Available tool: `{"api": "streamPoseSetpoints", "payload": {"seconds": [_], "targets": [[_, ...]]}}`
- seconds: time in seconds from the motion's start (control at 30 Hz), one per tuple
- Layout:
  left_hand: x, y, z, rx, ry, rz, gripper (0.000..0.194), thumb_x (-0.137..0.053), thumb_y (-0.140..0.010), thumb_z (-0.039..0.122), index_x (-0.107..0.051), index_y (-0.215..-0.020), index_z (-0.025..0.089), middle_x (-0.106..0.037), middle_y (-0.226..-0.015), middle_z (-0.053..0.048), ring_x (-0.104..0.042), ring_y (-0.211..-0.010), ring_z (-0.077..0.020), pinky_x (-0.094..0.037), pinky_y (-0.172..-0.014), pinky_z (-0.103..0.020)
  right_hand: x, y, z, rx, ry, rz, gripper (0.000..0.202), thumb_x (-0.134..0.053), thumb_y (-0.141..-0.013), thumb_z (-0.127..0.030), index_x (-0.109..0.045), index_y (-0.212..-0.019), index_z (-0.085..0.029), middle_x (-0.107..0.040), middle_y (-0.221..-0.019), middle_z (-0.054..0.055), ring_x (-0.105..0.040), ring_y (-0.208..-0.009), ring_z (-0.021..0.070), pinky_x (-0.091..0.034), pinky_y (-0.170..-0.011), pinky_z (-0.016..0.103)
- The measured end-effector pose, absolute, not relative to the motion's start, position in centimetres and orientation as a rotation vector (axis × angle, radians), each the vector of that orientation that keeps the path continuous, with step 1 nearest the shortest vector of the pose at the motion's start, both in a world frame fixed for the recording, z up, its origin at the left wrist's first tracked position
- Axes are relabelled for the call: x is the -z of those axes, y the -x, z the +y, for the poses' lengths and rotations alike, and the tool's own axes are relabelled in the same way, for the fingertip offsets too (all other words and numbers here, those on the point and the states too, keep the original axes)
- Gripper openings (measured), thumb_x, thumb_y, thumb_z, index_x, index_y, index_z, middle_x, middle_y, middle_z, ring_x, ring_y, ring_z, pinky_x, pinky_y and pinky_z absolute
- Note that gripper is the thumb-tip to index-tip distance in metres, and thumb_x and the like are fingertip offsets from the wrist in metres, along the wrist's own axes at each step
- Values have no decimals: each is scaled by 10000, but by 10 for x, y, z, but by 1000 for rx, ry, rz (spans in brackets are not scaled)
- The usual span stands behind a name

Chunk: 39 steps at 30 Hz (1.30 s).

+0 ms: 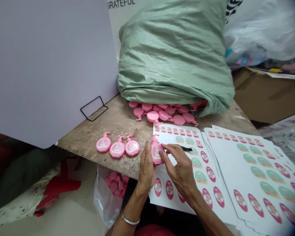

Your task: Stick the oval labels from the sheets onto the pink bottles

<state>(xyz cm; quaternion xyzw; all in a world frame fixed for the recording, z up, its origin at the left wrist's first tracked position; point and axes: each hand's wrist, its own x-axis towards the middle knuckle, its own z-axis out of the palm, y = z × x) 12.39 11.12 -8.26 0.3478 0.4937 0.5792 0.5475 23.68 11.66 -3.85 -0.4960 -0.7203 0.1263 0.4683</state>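
A small pink toy pump bottle [156,150] stands upright between my hands, a label on its round front. My left hand [147,167] is closed around its left side. From the right, my right hand [180,165] grips it, the thumb pressed on the label and the index finger at the upper edge. A narrow black piece [186,148] shows behind my right hand; whether I hold it cannot be made out. Under my right hand lies a sticker sheet [172,200] with pink and green ovals. Three labelled pump bottles [117,149] lie to the left.
A green sack [174,59] spills unlabelled pink bottles [164,114] onto the wooden table [83,137]. More sticker sheets [236,170] are stacked at right. A black wire stand [94,108] is by the pale panel [51,65]. Below the edge hangs a clear bag [103,200] of pink pieces.
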Motion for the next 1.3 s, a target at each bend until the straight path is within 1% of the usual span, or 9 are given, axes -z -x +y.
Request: {"api": "streamPoseSetpoints", "payload": {"seconds": [0.07,0.23,0.4,0.5,0.77,1.0,1.1,1.23,1.3], "targets": [[89,-122,108,-1344,-1009,1304,514,-534,-819,204,-505,-1331,171,-398,-1496,-126,-233,-1442,-248,-162,-1191,-400,41,-231,116,-273,1236,-1732,181,-581,-884,-176,-673,-1040,-175,-631,-903,72,-584,-864,198,-487,-774,358],[85,-123,109,-1235,-1223,1509,525,-384,-876,167,-433,-1397,128,-394,-1486,-170,-313,-1409,-250,-312,-1133,-408,37,-228,117,-525,1290,-1604,81,-598,-882,-230,-664,-894,-185,-642,-840,37,-593,-799,169,-482,-749,316],[53,-123,116,-1250,-1140,1488,358,-360,-921,252,-622,-1153,177,-613,-1265,-135,-530,-1229,-251,-424,-1049,-396,32,-231,119,-678,1400,-1582,175,-572,-895,-330,-588,-791,-191,-606,-749,12,-558,-694,151,-471,-697,299],[40,-120,119,-1268,-1174,1393,350,-330,-925,227,-658,-1040,190,-692,-1105,-102,-613,-1096,-221,-460,-1013,-367,29,-233,119,-773,1410,-1603,211,-538,-909,-372,-558,-793,-196,-583,-727,7,-530,-664,147,-455,-653,289],[62,-109,118,-1239,-1079,1446,412,-422,-859,149,-597,-1231,152,-610,-1292,-138,-522,-1253,-239,-439,-1054,-374,15,-238,126,-1123,1346,-1561,297,-570,-877,-455,-558,-771,-177,-560,-718,3,-508,-665,125,-436,-618,255],[77,-107,118,-1360,-840,1195,361,-550,-841,291,-608,-1189,211,-597,-1300,-108,-483,-1280,-297,-513,-970,-407,1,-238,131,-1334,1312,-1502,329,-619,-820,-483,-592,-760,-161,-567,-682,3,-514,-607,115,-442,-553,237],[74,-105,116,-1353,-744,1094,400,-587,-816,343,-602,-1201,233,-599,-1298,-104,-441,-1312,-334,-527,-943,-456,-3,-236,128,-1203,1316,-1590,284,-585,-860,-434,-619,-769,-168,-608,-690,14,-554,-615,130,-468,-571,253],[55,-102,114,-1339,-693,1166,386,-639,-765,287,-636,-1144,213,-552,-1353,-116,-367,-1368,-339,-431,-1057,-463,2,-235,119,-559,1272,-1833,137,-563,-896,-270,-676,-888,-194,-695,-835,44,-638,-746,172,-508,-703,300],[42,-104,114,-1351,-675,1207,317,-621,-778,277,-658,-1083,200,-548,-1351,-120,-365,-1369,-338,-407,-1080,-450,5,-236,116,-327,1198,-1909,139,-560,-894,-194,-679,-965,-199,-714,-906,49,-660,-815,178,-516,-757,304]]}}
